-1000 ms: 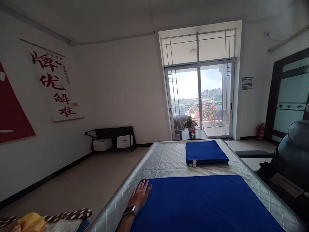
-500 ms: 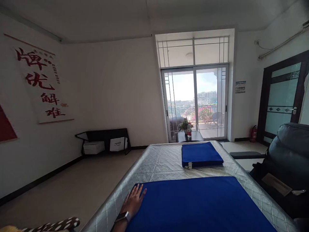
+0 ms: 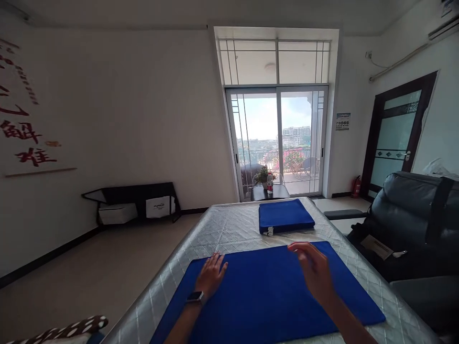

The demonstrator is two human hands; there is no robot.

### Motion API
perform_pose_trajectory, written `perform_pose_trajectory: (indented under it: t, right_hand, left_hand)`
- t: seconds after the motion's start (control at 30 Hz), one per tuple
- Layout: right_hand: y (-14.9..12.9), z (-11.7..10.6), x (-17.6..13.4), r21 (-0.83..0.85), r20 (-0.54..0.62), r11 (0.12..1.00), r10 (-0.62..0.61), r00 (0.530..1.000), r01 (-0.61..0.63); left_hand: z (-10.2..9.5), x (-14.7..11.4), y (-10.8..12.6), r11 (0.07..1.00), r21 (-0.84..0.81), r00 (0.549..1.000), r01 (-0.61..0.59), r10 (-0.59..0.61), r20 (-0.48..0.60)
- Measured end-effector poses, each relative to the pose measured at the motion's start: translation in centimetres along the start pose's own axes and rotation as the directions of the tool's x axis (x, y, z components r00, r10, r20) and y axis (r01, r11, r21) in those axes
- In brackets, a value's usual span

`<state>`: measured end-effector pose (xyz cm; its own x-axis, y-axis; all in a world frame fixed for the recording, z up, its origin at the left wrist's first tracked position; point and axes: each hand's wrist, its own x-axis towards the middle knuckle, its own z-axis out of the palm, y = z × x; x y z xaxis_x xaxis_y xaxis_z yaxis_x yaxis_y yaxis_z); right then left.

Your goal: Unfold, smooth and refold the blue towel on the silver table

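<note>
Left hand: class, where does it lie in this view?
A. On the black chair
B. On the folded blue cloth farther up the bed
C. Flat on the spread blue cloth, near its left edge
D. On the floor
C: the left hand lies palm down on the spread blue cloth, well short of the folded blue cloth.

On the bed [image 3: 233, 229] before me a spread cloth [image 3: 265, 296] lies nearest, my left hand [image 3: 211, 277] flat on its left part and my right hand [image 3: 313, 270] over its right, a folded cloth [image 3: 285, 216] beyond it, a chair [image 3: 412, 215] to the right.
</note>
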<state>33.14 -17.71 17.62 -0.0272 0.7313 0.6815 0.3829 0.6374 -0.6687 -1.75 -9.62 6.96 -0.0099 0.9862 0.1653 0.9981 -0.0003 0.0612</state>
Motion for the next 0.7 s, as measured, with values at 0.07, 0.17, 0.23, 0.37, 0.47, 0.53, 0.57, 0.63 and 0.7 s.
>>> perform_pose_trajectory:
  t: [0.07, 0.17, 0.23, 0.37, 0.47, 0.53, 0.57, 0.63, 0.7]
  right_hand:
    - [1.8, 3.3, 0.6, -0.115, 0.198, 0.991, 0.088, 0.976, -0.066]
    - [5.8, 8.7, 1.0, -0.376, 0.372, 0.923, 0.229, 0.900, -0.079]
    - [8.8, 11.4, 0.8, -0.477, 0.438, 0.878, 0.287, 0.852, -0.051]
    - [13.6, 13.9, 0.3, -0.571, 0.479, 0.821, 0.351, 0.805, -0.018]
    - [15.5, 14.6, 0.0, -0.587, 0.504, 0.809, 0.347, 0.791, 0.018]
    - [16.1, 14.9, -0.1, -0.598, 0.503, 0.801, 0.357, 0.787, 0.018]
    - [16.2, 15.0, -0.1, -0.605, 0.500, 0.796, 0.367, 0.784, 0.013]
    - [16.3, 14.9, 0.1, -0.618, 0.499, 0.787, 0.393, 0.772, -0.001]
    - [16.6, 14.1, 0.4, -0.633, 0.498, 0.774, 0.422, 0.757, -0.014]
  left_hand:
    - [0.5, 0.2, 4.0, 0.992, -0.036, 0.992, -0.124, 0.125, 0.011]
    - [2.1, 0.8, 9.6, 0.967, -0.064, 0.968, -0.246, 0.248, 0.028]
    - [3.2, 1.5, 12.1, 0.955, -0.075, 0.956, -0.287, 0.291, 0.036]
    - [5.2, 2.8, 13.5, 0.950, -0.084, 0.952, -0.300, 0.303, 0.029]
    - [6.3, 3.5, 12.9, 0.947, -0.081, 0.950, -0.311, 0.313, 0.010]
    - [6.7, 3.8, 12.4, 0.942, -0.080, 0.944, -0.327, 0.329, 0.022]
    - [6.8, 3.9, 12.2, 0.940, -0.080, 0.942, -0.331, 0.334, 0.030]
    - [6.9, 4.1, 11.7, 0.941, -0.077, 0.942, -0.330, 0.333, 0.032]
    - [7.0, 4.2, 10.8, 0.948, -0.073, 0.950, -0.310, 0.312, 0.022]
